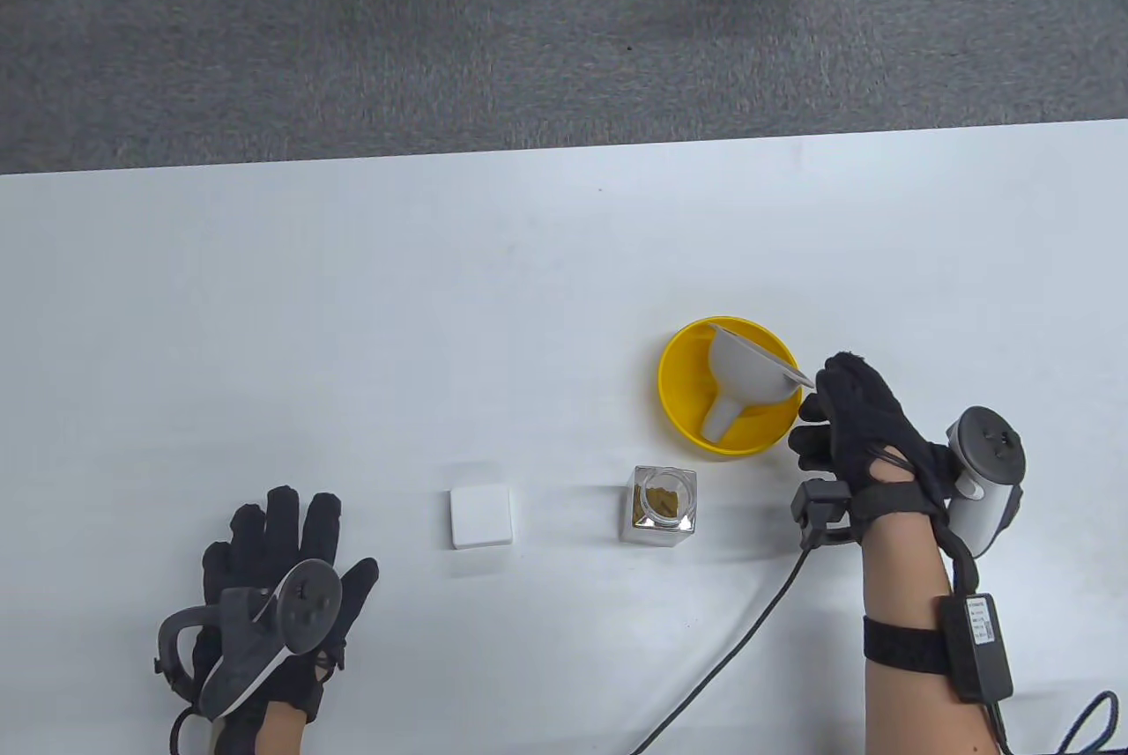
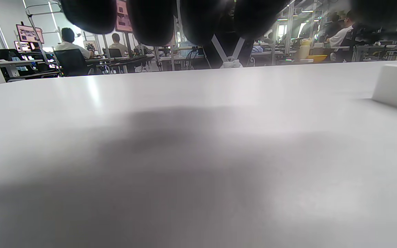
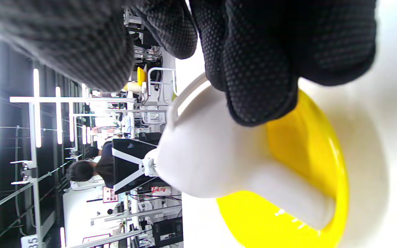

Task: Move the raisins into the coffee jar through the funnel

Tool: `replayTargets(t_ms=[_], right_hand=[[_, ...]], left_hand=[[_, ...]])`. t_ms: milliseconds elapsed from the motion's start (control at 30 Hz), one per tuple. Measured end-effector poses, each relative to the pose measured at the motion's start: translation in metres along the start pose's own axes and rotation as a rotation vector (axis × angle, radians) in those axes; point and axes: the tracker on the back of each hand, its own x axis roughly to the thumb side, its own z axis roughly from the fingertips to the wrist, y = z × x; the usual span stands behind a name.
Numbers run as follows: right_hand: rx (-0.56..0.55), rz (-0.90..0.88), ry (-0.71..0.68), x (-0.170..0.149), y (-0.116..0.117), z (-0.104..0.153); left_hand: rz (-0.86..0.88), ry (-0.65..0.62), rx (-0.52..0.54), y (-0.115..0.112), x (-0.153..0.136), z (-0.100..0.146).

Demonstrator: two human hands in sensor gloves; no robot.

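A grey funnel [image 1: 745, 367] lies tilted inside a yellow bowl [image 1: 677, 416], spout down toward the bowl's front. My right hand [image 1: 815, 407] is at the bowl's right edge and pinches the funnel's rim. In the right wrist view a gloved finger [image 3: 253, 86] lies over the funnel [image 3: 212, 155] above the bowl [image 3: 322, 144]. An open square glass jar [image 1: 663, 507] with brown contents stands in front of the bowl. My left hand [image 1: 282, 544] rests flat on the table at the near left, fingers spread, holding nothing; its fingertips [image 2: 157, 20] show at the top of the left wrist view.
A white square lid [image 1: 480, 517] lies left of the jar and shows at the right of the left wrist view [image 2: 396, 86]. A black cable [image 1: 740, 640] runs from my right wrist to the table's near edge. The table's far edge [image 1: 564, 156] borders grey carpet.
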Motion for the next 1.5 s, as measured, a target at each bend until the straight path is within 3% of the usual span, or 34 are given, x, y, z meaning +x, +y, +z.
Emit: replayTargets(t_ms=[267, 400, 600, 833, 900, 1067, 1267, 1500], right_hand=[[0.071, 0.029, -0.114, 0.012, 0.000, 0.022], [0.140, 0.211, -0.192, 0.018, 0.002, 0.044], [0.191, 0.263, -0.293, 0.015, 0.006, 0.072], [0.287, 0.262, -0.411, -0.007, 0.023, 0.089], [0.287, 0.258, -0.508, -0.013, 0.030, 0.091], [0.290, 0.429, -0.632, -0.028, 0.053, 0.096], [0.364, 0.544, -0.628, -0.041, 0.084, 0.093], [0.393, 0.632, -0.523, -0.051, 0.097, 0.079]], left_hand=[[-0.002, -0.024, 0.008, 0.002, 0.007, 0.000], [-0.010, -0.030, 0.003, 0.002, 0.008, -0.001], [-0.059, -0.039, 0.015, 0.003, 0.012, 0.000], [-0.075, -0.050, 0.013, 0.001, 0.016, 0.001], [-0.079, -0.053, 0.011, 0.000, 0.017, 0.001], [-0.076, -0.052, 0.003, -0.001, 0.018, -0.001], [-0.091, -0.050, -0.004, -0.002, 0.018, -0.001], [-0.085, -0.046, -0.005, -0.001, 0.017, -0.002]])
